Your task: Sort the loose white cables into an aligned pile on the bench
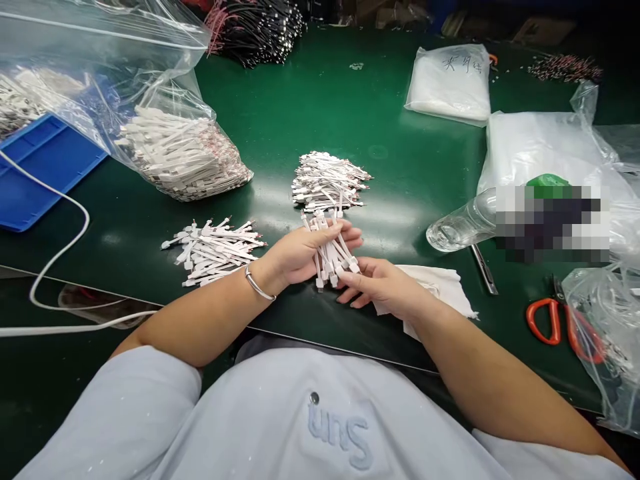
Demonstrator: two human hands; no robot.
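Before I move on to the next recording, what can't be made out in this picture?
All in the head view:
1. White cables in the left hand: exact count, because they overlap.
2. White cloth: part of it hidden behind the right hand and wrist.
3. Clear bottle: right-hand part covered by a pixelated patch.
4. Blue tray: cut off by the left edge.

1. The bench (340,107) is deep green.
2. The held cables (330,252) are white.
3. The tray (50,170) is plain blue.
4. The scissor handles (555,323) are orange-red.
5. The shirt (250,413) is pale blue-grey with bluer lettering (340,430).
6. The bangle (256,286) is silver.
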